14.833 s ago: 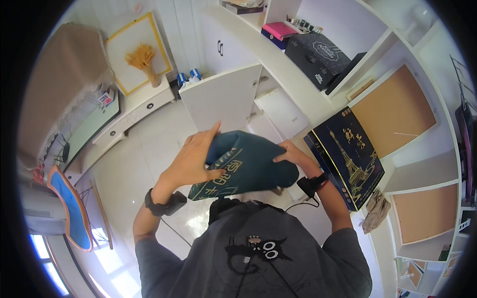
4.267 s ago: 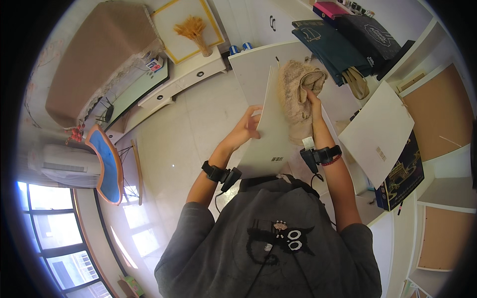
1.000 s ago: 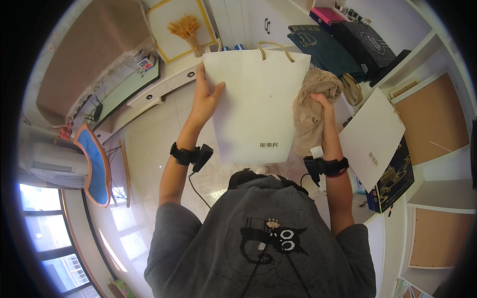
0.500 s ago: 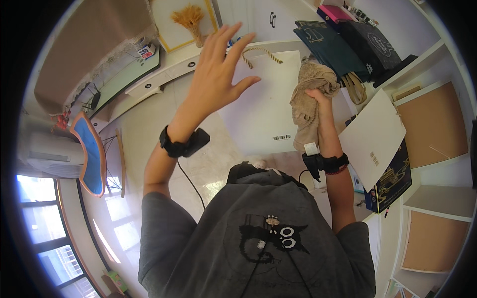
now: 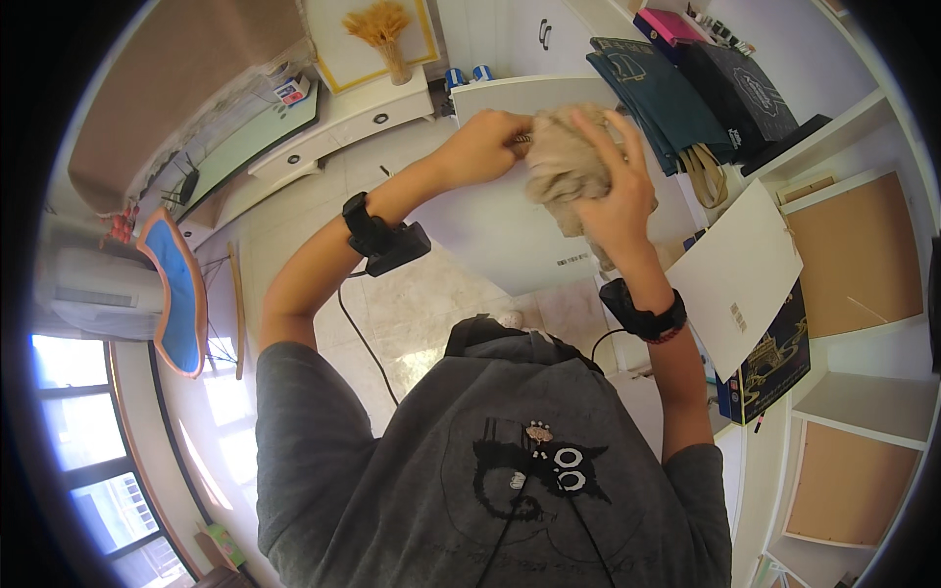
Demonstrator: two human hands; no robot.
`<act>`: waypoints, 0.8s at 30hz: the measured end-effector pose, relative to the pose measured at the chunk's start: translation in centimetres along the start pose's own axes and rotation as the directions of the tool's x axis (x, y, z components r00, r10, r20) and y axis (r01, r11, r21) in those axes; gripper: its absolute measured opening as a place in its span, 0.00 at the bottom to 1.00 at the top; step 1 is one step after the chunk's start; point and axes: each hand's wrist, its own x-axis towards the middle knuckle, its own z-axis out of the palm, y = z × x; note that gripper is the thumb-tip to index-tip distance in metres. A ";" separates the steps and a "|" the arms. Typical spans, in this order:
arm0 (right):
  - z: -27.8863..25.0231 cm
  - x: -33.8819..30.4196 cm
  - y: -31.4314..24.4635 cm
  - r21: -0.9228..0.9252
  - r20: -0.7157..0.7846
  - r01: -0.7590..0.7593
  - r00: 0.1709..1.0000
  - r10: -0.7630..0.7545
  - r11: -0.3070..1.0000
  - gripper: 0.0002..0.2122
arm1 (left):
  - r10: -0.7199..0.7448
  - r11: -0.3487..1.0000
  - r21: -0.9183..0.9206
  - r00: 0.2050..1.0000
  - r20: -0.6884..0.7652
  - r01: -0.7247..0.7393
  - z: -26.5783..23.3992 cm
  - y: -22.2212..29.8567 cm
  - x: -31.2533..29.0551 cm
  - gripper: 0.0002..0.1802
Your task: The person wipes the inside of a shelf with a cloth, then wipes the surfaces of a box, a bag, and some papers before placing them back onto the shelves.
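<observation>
At the far left of the frame, a dark-framed window stands below a curved blue panel with an orange rim. In the upper left, a white drawer unit runs along the wall, and a vase of dried wheat-like stalks stands on its right end, before a yellow-edged frame.

Right of that, in the upper middle, the left hand has its fingers curled in at the top of a white paper bag; the cloth hides the fingertips, so I cannot tell what they grasp. The bag lies slanted across the middle of the frame, below both hands. Just right of the left hand is a bunched beige cloth, above the bag. The right hand grasps this cloth from its right side, fingers spread over the folds.

Farther right, in the upper right, a folded dark green bag lies beside a black box, with a pink item behind. Below them, a flat white piece leans over a dark box with gold print, next to shelves with brown panels.
</observation>
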 end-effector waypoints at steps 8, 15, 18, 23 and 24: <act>0.2 -2.9 2.8 -0.262 0.126 0.140 0.986 -0.110 0.955 0.32 | -0.288 0.944 -0.180 0.957 -0.040 0.276 0.2 1.8 -0.7 0.08; -1.0 -5.3 5.3 -0.208 0.179 -0.187 0.958 0.225 0.960 0.31 | -0.177 0.971 0.103 0.941 -0.288 0.214 -5.6 4.0 0.1 0.09; -2.9 -3.3 4.0 0.007 0.076 -0.248 0.966 0.247 0.969 0.31 | -0.240 0.957 0.099 0.935 -0.261 0.273 -6.0 3.9 0.0 0.14; -2.4 1.4 -1.3 -0.031 0.022 -0.097 0.995 0.098 0.995 0.32 | -0.126 0.988 0.057 0.961 -0.244 0.144 -3.2 3.5 -0.1 0.11; -1.7 2.0 -1.9 -0.127 0.006 -0.002 1.000 0.003 0.992 0.32 | -0.009 0.993 0.111 0.973 -0.232 0.036 -2.7 4.1 0.2 0.12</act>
